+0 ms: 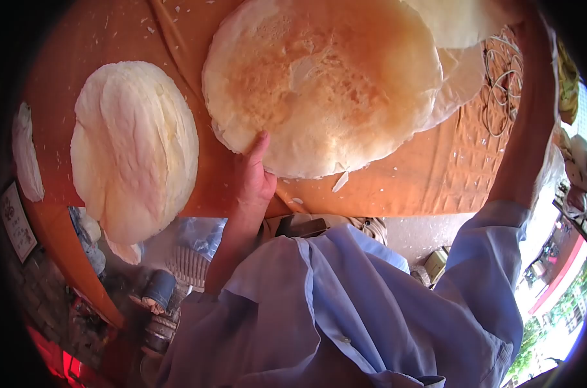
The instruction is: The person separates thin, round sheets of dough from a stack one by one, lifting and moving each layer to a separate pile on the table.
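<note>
My left hand [260,169] grips the near left edge of a large round flatbread [332,84], with the thumb on top and the fingers hidden underneath. The bread is pale with browned patches. My right arm reaches to the far right, where my right hand [517,10] is mostly cut off and dark at the frame's top edge, beside another pale sheet of bread [458,22]. What its fingers do cannot be made out. Part of a further thin sheet [458,84] shows under the large one.
A stack of folded flatbreads [135,149] lies at the left on the orange cloth [436,174], overhanging its near edge. A coiled cord [500,84] is at the right. A white roll [27,155] lies far left. Below stands a dark cylinder [159,288].
</note>
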`<state>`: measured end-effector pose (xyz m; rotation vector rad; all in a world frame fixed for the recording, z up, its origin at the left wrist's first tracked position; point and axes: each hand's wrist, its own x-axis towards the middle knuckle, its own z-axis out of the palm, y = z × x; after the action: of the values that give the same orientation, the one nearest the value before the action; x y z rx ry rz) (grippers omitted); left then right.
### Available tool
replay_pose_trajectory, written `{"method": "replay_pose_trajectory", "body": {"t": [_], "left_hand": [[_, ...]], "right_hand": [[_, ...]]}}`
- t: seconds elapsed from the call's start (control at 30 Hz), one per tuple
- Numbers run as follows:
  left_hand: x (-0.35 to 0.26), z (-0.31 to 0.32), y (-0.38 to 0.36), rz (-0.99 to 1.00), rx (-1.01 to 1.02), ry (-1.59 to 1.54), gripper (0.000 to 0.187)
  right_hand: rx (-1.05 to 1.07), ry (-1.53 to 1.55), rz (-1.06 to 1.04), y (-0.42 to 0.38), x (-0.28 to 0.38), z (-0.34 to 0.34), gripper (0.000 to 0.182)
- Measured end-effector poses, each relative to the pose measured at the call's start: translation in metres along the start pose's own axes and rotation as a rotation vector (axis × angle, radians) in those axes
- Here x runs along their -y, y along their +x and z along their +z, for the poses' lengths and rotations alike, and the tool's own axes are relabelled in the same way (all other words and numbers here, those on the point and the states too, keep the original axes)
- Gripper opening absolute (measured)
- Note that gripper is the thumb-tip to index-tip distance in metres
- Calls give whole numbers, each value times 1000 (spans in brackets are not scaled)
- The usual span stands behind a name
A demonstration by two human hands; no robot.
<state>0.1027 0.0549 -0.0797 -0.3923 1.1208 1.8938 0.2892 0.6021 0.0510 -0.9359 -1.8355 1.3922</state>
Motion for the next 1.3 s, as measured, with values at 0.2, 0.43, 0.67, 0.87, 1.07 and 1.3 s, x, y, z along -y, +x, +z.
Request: {"method": "replay_pose_trajectory", "body": {"t": [0.2,0.43,0.67,0.87,1.07,1.3], "left_hand": [[5,0,2,38,-29,20,59],[2,3,-3,4,18,-60,55],[17,-22,5,16,25,-22,51],[-13,2,-12,-8,161,-203,79],[-10,6,-11,-14,154,-121,61],[-4,-11,-15,8,94,-12,56]], "right_hand": [[15,-67,-180,-14,108,91,33],[19,139,38,-99,109,130,32],[68,245,701,-237,-41,186,17],[169,30,783,-265,-23,188,27],[66,-486,530,-226,-46,121,52],[-288,232,851,-150,-109,76,55]]}}
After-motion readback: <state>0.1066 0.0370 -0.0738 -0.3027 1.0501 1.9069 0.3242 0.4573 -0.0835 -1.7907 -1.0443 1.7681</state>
